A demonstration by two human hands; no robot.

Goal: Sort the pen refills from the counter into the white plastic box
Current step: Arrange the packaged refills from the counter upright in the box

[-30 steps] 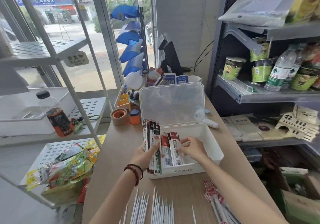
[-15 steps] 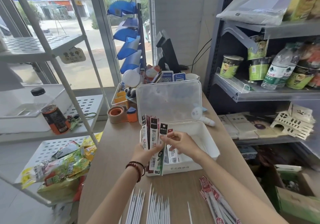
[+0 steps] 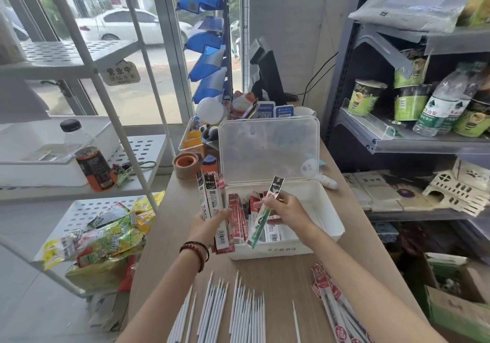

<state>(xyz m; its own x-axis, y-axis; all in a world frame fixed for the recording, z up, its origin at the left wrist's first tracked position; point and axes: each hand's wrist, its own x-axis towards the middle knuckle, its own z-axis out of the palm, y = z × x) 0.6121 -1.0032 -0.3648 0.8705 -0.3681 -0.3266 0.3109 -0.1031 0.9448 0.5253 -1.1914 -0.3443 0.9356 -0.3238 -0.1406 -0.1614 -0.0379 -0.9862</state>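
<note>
The white plastic box [image 3: 328,210] stands open on the wooden counter, its clear lid [image 3: 267,149] upright. Several red refill packs [image 3: 237,218] stand inside at its left end. My left hand [image 3: 209,222] grips a bundle of refill packs [image 3: 212,199] upright at the box's left edge. My right hand [image 3: 287,207] holds a single green and black refill pack [image 3: 262,216] tilted over the box. Loose white refills [image 3: 238,305] lie in rows on the near counter, and red refill packs [image 3: 334,297] lie at the near right.
A tape roll [image 3: 185,163] and a desk organiser [image 3: 196,136] sit behind the box. A white wire rack [image 3: 87,157] with a bottle [image 3: 90,157] and snack bags [image 3: 106,234] stands left. A grey shelf [image 3: 413,141] of cups and bottles is at the right.
My right hand pulled one green and black pack out of the bundle in my left hand and carried it right, over the box. The view moved closer.
</note>
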